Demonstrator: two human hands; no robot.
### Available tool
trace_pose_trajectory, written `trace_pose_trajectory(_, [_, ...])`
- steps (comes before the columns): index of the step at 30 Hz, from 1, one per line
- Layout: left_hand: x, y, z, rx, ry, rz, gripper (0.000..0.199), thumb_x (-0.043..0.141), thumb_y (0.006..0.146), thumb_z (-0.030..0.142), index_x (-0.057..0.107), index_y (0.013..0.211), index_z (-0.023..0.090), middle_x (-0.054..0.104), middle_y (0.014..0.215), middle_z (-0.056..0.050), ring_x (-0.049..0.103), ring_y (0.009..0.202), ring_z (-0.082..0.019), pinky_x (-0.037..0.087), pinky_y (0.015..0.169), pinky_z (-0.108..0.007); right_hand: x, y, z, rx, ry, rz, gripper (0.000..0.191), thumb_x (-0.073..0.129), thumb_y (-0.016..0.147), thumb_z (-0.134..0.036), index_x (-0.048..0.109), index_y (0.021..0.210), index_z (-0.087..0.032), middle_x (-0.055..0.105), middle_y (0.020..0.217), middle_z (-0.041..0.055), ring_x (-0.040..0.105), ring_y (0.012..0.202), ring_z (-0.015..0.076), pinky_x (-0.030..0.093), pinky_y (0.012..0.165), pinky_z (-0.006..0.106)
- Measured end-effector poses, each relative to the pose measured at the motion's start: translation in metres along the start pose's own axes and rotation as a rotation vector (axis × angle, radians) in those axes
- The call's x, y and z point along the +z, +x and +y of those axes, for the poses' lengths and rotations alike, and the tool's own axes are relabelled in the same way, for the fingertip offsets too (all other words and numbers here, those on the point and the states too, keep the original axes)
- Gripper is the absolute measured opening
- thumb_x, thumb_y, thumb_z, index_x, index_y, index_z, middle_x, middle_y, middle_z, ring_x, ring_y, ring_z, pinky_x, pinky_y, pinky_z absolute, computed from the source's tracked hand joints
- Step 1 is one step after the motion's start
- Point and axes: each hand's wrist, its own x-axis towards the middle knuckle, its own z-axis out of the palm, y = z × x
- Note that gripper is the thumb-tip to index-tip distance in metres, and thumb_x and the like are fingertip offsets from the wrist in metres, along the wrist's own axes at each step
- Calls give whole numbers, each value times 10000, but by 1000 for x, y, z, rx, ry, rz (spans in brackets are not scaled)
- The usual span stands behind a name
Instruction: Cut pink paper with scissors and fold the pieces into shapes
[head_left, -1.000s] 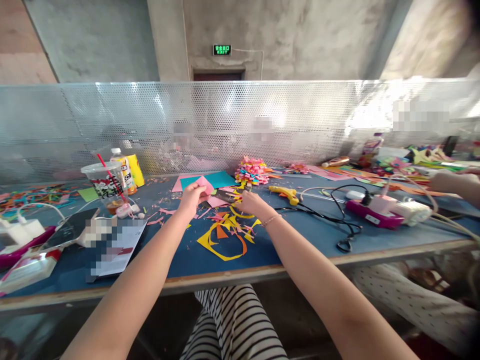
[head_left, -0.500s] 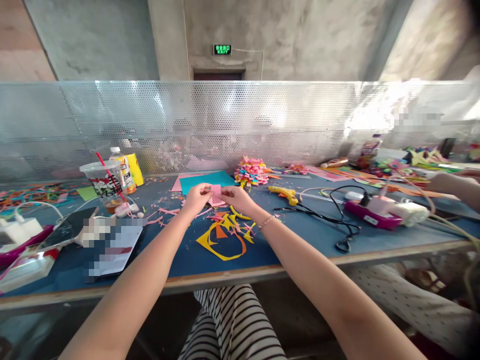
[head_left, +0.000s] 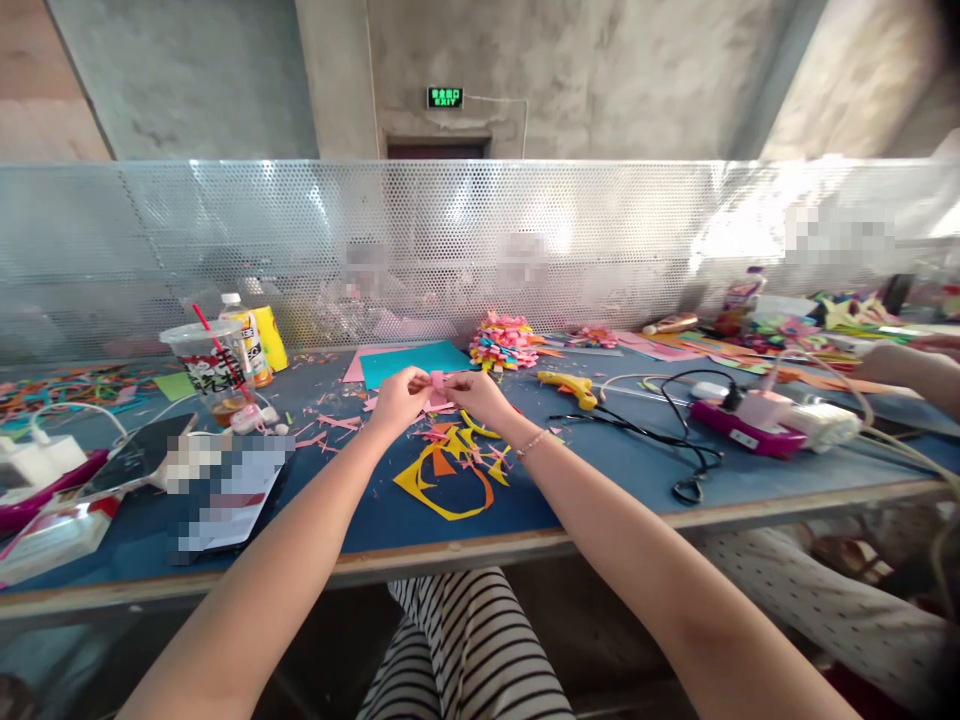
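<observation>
Between my two hands is a small piece of pink paper (head_left: 437,380), pinched from both sides above the table. My left hand (head_left: 403,397) grips its left end with closed fingertips. On the other side, my right hand (head_left: 480,394) pinches the right end; a bracelet circles that wrist. Yellow and orange paper scraps (head_left: 450,480) lie on the table just in front of the hands. Behind them are a teal paper sheet (head_left: 412,362) and a round bundle of pink, blue and yellow paper strips (head_left: 501,343).
A yellow glue gun (head_left: 568,388) lies to the right, near black cables and a purple power strip (head_left: 746,428). At left stand a plastic cup with a red straw (head_left: 210,365) and a bottle (head_left: 246,335); phones lie nearer. Another person's arm (head_left: 911,372) reaches in at far right.
The pink paper now shows smaller and narrower between my fingertips, seemingly folded or rolled. Both hands have drawn slightly closer together; the table items stay where they were.
</observation>
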Motion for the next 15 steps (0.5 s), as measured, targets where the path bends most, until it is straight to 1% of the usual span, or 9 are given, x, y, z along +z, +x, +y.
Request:
trace_pose_trajectory(4, [2,1,0,-98,-108,-14,165,637,576,144,597,734,166,620,705,-50,581,679,-154,455,673,-293,2,1,1,-4,28,10,250,537,656,-375,554,594,-134,478,553,-18,396,518,78,309,484,202])
trace_pose_trajectory(8, [1,2,-1,-127,-164,-5,195,611,562,93,582,743,160,608,702,-39,579,682,-143,463,685,-297,2,2,3,46,82,25,237,513,674,-354,529,581,-137,447,514,-28,389,482,71,309,461,200])
trace_pose_trajectory(11, [0,3,-1,-142,-170,26,206,608,546,94,558,736,159,590,680,-27,570,661,-136,468,657,-294,2,3,6,110,201,18,229,510,680,-352,556,638,-132,492,556,-14,426,491,70,341,465,197])
trace_pose_trajectory(15, [-1,3,2,-155,-192,23,187,602,539,103,532,705,153,567,658,-20,558,633,-133,472,598,-283,1,3,6,168,368,28,207,589,620,-291,584,757,-135,558,636,-3,474,522,63,386,502,192])
